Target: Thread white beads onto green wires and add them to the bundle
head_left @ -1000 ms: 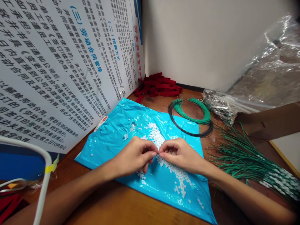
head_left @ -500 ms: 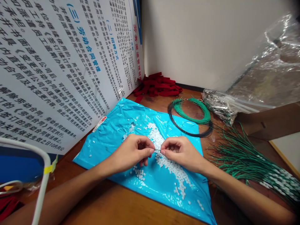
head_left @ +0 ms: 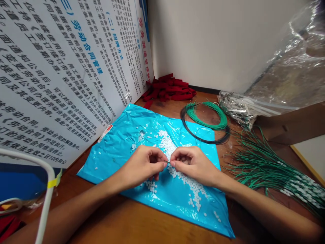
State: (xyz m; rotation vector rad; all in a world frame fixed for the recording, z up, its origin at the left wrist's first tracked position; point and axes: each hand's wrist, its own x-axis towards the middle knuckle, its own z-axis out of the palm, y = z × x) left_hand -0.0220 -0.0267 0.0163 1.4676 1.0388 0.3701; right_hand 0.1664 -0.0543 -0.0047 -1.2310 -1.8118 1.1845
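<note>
My left hand (head_left: 148, 164) is closed in a pinch on a thin dark wire (head_left: 168, 162), only a short bit of which shows between my fingertips. My right hand (head_left: 194, 164) pinches the same wire from the other side, its fingertips nearly touching those of the left. Any small piece inside the fingers is hidden. Both hands hover over a crinkled blue plastic bag (head_left: 111, 159) that lies flat. Small white beads (head_left: 166, 142) are strewn across the bag in a band beneath the hands, with a smaller cluster (head_left: 151, 186) under my left hand.
Behind the bag lie coils of green wire (head_left: 220, 123) and black wire (head_left: 188, 132), and red fabric strips (head_left: 169, 88). On the right are a bundle of green wires with white pieces (head_left: 274, 173), a bag of metal parts (head_left: 236, 110) and a cardboard box (head_left: 291, 125). A white curved frame (head_left: 48, 189) stands front left.
The fingertips of my right hand have come closer to my left, so less wire shows between them. The view has shifted slightly.
</note>
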